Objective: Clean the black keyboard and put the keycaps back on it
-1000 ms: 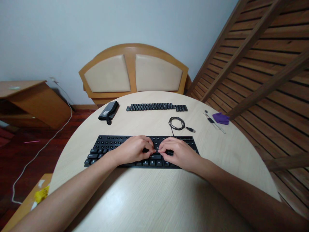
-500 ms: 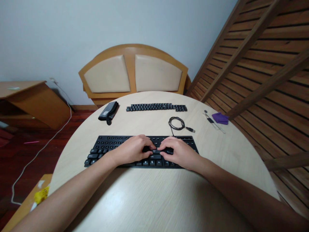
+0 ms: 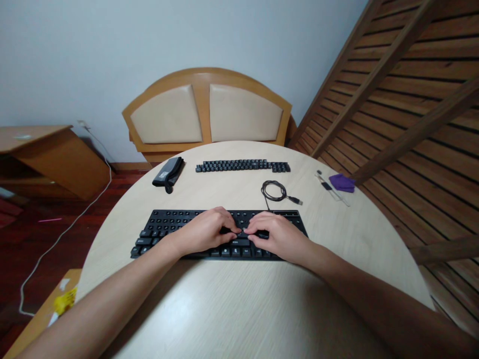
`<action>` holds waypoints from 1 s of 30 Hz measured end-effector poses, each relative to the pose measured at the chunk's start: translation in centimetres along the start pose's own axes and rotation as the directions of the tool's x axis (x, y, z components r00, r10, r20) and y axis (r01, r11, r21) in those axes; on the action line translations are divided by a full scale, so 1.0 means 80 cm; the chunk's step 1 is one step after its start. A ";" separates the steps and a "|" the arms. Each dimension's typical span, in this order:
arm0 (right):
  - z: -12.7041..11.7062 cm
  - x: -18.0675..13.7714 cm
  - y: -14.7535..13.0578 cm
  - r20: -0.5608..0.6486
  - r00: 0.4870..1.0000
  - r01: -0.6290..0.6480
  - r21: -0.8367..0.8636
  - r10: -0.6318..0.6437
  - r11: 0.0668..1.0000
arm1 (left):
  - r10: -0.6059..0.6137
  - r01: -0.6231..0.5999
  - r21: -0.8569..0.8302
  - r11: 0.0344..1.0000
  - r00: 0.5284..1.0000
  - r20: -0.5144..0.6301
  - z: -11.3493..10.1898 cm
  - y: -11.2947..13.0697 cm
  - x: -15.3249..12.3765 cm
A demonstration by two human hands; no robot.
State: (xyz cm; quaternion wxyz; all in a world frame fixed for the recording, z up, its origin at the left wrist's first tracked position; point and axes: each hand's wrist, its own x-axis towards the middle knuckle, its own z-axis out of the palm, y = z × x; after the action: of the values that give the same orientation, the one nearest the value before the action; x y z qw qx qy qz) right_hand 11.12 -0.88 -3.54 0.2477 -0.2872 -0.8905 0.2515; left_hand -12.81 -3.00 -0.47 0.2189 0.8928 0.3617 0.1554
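Note:
A black keyboard (image 3: 179,213) lies across the table, with many bare key sockets in its upper rows and keycaps along its lower rows. My left hand (image 3: 205,230) is over its middle, thumb and index finger curled together at the left end of a wide keycap (image 3: 242,235) that looks like the Enter key. From the other side, my right hand (image 3: 279,234) has its thumb and forefinger closed at that keycap's right end. Fingers hide most of it. Just below sits a Shift keycap (image 3: 241,243).
Behind the keyboard, loose keycaps (image 3: 235,165) stand in rows. A coiled USB cable (image 3: 275,191), a dark folded pouch (image 3: 168,172), a purple cloth (image 3: 342,182) and a thin tool with a dark part (image 3: 326,185) also lie on the round table (image 3: 224,299).
My left index finger has shifted slightly to the right and down over the Enter keycap, covering its lettering. My right hand stays nearly in place.

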 end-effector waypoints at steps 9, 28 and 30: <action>0.002 0.000 -0.001 0.004 1.000 0.026 -0.047 -0.026 0.999 | -0.002 0.002 0.004 1.000 1.000 0.001 0.002 -0.003 -0.001; 0.003 -0.001 -0.003 -0.001 1.000 -0.018 -0.004 0.018 1.000 | -0.038 0.038 0.012 0.999 0.999 0.005 0.004 -0.003 0.000; 0.002 -0.001 -0.002 0.000 1.000 -0.020 0.006 0.020 1.000 | -0.037 0.037 0.008 0.999 0.999 0.002 0.004 -0.003 -0.001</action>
State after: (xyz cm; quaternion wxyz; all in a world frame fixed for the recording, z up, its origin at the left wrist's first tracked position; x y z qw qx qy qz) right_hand 10.99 -1.10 -3.58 0.2460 -0.2953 -0.8868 0.2567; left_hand -12.85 -2.97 -0.93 0.2184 0.8870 0.3785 0.1491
